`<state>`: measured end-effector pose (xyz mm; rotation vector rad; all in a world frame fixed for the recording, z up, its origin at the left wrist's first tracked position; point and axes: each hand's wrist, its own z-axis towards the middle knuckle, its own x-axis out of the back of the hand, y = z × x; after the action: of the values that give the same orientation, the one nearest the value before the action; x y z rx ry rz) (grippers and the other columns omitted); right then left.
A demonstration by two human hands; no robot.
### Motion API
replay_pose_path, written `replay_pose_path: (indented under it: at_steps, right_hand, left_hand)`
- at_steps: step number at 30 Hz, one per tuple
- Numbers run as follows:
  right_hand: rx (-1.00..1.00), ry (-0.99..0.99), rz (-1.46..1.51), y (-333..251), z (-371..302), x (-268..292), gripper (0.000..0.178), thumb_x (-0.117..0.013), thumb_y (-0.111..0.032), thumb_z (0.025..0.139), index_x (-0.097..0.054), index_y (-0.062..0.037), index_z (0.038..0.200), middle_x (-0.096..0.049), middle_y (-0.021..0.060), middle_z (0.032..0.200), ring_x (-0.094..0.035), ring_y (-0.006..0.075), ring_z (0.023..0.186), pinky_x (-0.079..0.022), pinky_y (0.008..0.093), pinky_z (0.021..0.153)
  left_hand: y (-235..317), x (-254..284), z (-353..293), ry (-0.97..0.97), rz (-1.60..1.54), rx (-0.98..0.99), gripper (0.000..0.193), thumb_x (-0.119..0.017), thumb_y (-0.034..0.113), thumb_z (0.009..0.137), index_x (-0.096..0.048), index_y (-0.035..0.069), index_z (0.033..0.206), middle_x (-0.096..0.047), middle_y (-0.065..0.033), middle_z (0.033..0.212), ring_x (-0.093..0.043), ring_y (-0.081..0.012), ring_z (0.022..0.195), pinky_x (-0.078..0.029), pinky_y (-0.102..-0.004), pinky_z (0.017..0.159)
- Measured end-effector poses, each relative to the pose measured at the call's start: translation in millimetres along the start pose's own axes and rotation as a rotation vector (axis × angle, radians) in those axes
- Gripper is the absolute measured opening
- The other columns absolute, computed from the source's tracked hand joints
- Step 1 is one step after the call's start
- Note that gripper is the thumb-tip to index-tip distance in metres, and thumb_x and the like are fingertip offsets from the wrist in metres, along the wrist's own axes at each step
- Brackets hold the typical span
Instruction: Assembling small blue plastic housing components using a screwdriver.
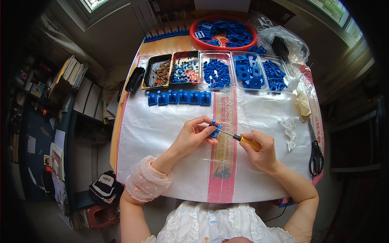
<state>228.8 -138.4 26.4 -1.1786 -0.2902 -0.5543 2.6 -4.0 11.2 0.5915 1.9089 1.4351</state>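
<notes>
Over the middle of the table, my left hand [197, 132] pinches a small blue plastic bracket [215, 131] with a knob on top, like those lined up farther back. My right hand [260, 149] is wrapped round the yellow and black handle of a screwdriver [248, 141]. Its metal shaft points left, and the tip meets the bracket near my left fingertips. Whether a screw sits under the tip is too small to tell. Beyond my hands stands a row of several finished-looking blue brackets [183, 97].
Behind the row are trays of screws [161, 73], small nuts [186, 71] and blue parts [217, 73]. A red basin [254, 42] of blue pieces stands at the back, beside plastic bags [285, 38]. Black scissors [315, 158] and crumpled tissue [289, 131] lie at the right.
</notes>
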Motion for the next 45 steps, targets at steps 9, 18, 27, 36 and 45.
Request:
replay_pose_path:
  at_steps: [9,18,27,36,45]
  right_hand:
    - [-0.17,-0.021,0.062,1,0,-4,0.015,-0.076,0.001,0.085,-0.069,0.0037,0.098,-0.07,0.0131,0.081,-0.069,0.019,0.072,-0.052,0.0277,0.063]
    - [-0.078,-0.04,0.009,2,1,-7,0.019,-0.075,-0.001,0.086,-0.067,0.0017,0.103,-0.07,0.0142,0.088,-0.072,0.0228,0.077,-0.055,0.0302,0.068]
    - [-0.078,-0.061,0.007,4,1,-7,0.02,-0.075,0.0,0.085,-0.067,0.0006,0.103,-0.07,0.0133,0.087,-0.072,0.0227,0.077,-0.055,0.03,0.067]
    - [-0.074,-0.073,0.007,4,2,-7,0.019,-0.075,0.0,0.085,-0.067,-0.0003,0.102,-0.069,0.0124,0.086,-0.071,0.0237,0.075,-0.054,0.0309,0.064]
    - [-0.071,-0.073,0.029,8,2,-8,0.019,-0.075,0.0,0.085,-0.067,-0.0001,0.102,-0.071,0.0134,0.088,-0.072,0.0239,0.076,-0.055,0.0303,0.065]
  left_hand:
    - [-3,-1,0,0.037,0.027,-0.007,0.016,-0.059,0.01,0.103,-0.063,-0.001,0.114,-0.073,-0.0111,0.101,-0.073,-0.0145,0.08,-0.061,-0.0233,0.075]
    - [14,21,0,0.305,0.485,-0.269,0.012,-0.072,0.009,0.093,-0.074,0.003,0.104,-0.063,-0.0051,0.113,-0.063,-0.0122,0.101,-0.054,-0.0259,0.076]
    - [51,80,-21,0.756,1.154,-0.215,0.013,-0.072,0.014,0.089,-0.075,0.006,0.099,-0.073,-0.0129,0.096,-0.071,-0.0263,0.091,-0.054,-0.0396,0.075]
    - [64,75,-33,0.8,1.329,0.131,0.016,-0.077,0.02,0.086,-0.074,0.008,0.096,-0.075,-0.0116,0.092,-0.073,-0.0263,0.086,-0.056,-0.0413,0.075]
    - [61,45,-24,0.765,1.329,-0.411,0.011,-0.075,0.013,0.087,-0.073,0.005,0.094,-0.071,-0.0087,0.096,-0.067,-0.0243,0.085,-0.052,-0.0375,0.075]
